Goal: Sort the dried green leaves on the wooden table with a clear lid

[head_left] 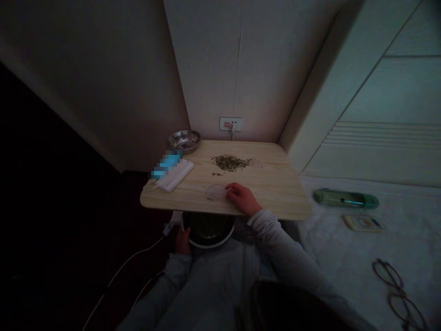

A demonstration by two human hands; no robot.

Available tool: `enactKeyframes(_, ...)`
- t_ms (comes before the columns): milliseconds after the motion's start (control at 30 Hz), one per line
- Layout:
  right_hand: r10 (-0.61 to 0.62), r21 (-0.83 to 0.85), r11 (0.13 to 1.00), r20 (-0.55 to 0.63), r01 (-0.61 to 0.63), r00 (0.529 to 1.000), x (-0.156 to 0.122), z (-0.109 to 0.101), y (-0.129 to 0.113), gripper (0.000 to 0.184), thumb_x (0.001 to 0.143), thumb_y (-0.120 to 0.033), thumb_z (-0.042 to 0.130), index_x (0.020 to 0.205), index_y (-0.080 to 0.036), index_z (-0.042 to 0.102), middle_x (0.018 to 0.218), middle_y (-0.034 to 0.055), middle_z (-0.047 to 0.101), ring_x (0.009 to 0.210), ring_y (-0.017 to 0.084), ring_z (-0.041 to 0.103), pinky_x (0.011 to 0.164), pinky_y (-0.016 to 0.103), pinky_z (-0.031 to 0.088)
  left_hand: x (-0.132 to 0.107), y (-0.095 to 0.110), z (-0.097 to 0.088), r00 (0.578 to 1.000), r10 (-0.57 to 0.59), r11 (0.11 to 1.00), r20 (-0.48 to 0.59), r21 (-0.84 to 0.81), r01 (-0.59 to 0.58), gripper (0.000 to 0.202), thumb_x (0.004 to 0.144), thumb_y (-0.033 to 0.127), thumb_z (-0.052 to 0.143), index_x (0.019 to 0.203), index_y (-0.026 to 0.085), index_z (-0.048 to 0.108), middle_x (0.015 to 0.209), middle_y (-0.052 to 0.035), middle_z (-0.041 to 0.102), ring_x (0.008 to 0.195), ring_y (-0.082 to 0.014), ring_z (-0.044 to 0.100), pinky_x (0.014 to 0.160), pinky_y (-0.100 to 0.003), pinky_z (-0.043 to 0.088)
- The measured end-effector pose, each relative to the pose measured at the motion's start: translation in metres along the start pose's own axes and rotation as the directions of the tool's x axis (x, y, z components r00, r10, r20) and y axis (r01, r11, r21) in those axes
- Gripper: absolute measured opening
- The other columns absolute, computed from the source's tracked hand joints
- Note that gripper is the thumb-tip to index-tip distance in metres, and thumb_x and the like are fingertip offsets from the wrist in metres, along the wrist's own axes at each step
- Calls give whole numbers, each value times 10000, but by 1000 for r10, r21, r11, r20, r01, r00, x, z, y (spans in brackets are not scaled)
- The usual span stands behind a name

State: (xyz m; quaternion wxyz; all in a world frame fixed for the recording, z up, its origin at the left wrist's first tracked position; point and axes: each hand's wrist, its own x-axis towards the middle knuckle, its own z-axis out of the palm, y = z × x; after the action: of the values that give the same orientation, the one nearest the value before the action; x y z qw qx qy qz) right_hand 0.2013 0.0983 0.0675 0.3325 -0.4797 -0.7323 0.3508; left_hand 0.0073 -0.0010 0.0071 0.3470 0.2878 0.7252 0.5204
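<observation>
My right hand (242, 198) rests near the front edge of a small wooden table (275, 184), its fingers curled against a pale flat lid-like piece (215, 191) lying on the top. Whether it grips that piece is unclear. My left hand (183, 240) is under the table's front edge, closed round the rim of a white bowl (208, 230) with dark contents, held over my lap. A heap of small dark green grains (230, 162) lies in the middle of the table, beyond my right hand.
A steel bowl (183, 140) stands at the table's back left corner, beside a white power strip (174, 175) with a cable running down. A wall socket (230, 123) is behind. On the bed at right lie a green bottle (345, 198), a card (363, 223) and glasses (399, 294).
</observation>
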Motion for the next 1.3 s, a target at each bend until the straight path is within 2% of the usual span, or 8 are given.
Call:
enactKeyframes(200, -52, -45, 998, 57, 54, 997, -1, -2, -4, 209, 659, -246, 413, 833, -166, 498, 607, -18, 558, 527, 68, 450, 534, 186, 327, -1, 1, 1, 996, -27, 998, 84, -46, 31, 107, 591, 142, 417, 553, 176, 511, 779, -49, 554, 801, -160, 492, 715, -245, 370)
enactKeyframes(300, -60, -21, 998, 74, 62, 995, -2, -3, -4, 205, 670, -257, 404, 829, -164, 495, 609, -18, 559, 524, 65, 448, 530, 182, 326, 0, -2, 0, 998, -30, 998, 59, -50, 33, 107, 587, 159, 422, 593, 165, 529, 798, -66, 546, 819, -173, 486, 723, -257, 367)
enactKeyframes(467, -57, -16, 998, 55, 58, 997, -2, -3, -3, 202, 665, -245, 410, 830, -163, 491, 607, -19, 557, 524, 64, 447, 533, 182, 329, 1, -4, -1, 995, -14, 996, 100, -82, 22, 97, 579, 167, 436, 588, 168, 532, 762, -59, 565, 780, -172, 505, 699, -265, 385)
enactKeyframes(567, -50, -23, 998, 65, 51, 997, -2, -3, -3, 199, 663, -249, 412, 823, -166, 495, 609, -19, 558, 533, 66, 458, 532, 180, 330, 0, -2, -2, 998, -27, 995, 61, -89, 32, 107, 567, 163, 447, 611, 175, 545, 728, -50, 571, 769, -176, 509, 697, -275, 388)
enactKeyframes(733, -58, -71, 995, 78, 64, 995, -3, -4, -6, 188, 651, -243, 423, 795, -166, 517, 589, -22, 547, 513, 61, 450, 514, 174, 321, 0, 0, -2, 995, -44, 992, 93, -110, 55, 105, 567, 140, 434, 586, 165, 534, 763, -64, 568, 761, -172, 511, 707, -270, 383)
enactKeyframes(933, -80, -61, 994, 139, 89, 987, -3, -3, -4, 184, 641, -232, 438, 791, -161, 516, 562, -28, 537, 506, 60, 441, 514, 173, 313, 5, -9, -1, 995, -24, 998, 99, -47, 29, 94, 567, 152, 446, 584, 159, 538, 754, -57, 564, 793, -176, 497, 698, -262, 385)
enactKeyframes(1100, -66, -28, 997, 63, 68, 996, -3, -1, -1, 205, 678, -250, 392, 845, -167, 477, 616, -17, 552, 541, 66, 443, 537, 181, 321, 3, -9, 0, 993, -29, 988, 116, -148, 47, 177, 610, 211, 417, 697, 151, 559, 747, -54, 569, 740, -169, 514, 659, -269, 407)
enactKeyframes(1300, -60, -63, 996, 57, 63, 997, -2, -2, -1, 196, 670, -239, 402, 833, -168, 485, 601, -21, 550, 509, 60, 428, 508, 175, 314, 1, -5, -2, 995, -24, 996, 99, -86, 33, 124, 569, 173, 448, 623, 166, 560, 715, -46, 575, 733, -173, 517, 678, -276, 403)
